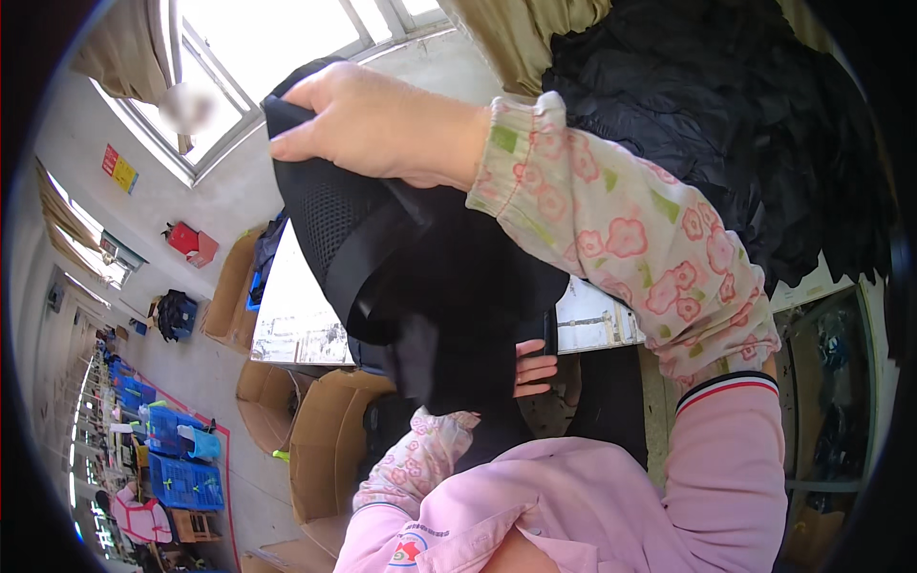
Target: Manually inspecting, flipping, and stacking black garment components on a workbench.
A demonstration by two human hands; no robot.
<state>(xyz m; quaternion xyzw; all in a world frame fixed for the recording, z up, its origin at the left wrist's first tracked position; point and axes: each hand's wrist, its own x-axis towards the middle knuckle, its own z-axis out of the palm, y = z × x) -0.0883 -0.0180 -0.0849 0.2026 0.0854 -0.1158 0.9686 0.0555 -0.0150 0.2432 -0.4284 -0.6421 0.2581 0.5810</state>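
Note:
A black fabric piece (458, 258) with a mesh panel and a wide band hangs in front of me. My right hand (373, 124), reaching across from the right in a flowered sleeve, pinches its upper left edge between thumb and fingers. Lower down, my left hand (535, 368) is behind the same piece. Only its fingers show past the fabric's edge, pointing right; the palm and thumb are covered. It appears to hold the lower part from behind. Beneath the fabric is a white worktable (298, 310) with a worn front edge.
A large heap of black fabric (716, 124) lies at the upper right. Open cardboard boxes (330, 449) stand on the floor at the left of the table. Farther left are blue crates (186, 480) and a person in pink (143, 516). Windows (258, 48) and curtains line the far wall.

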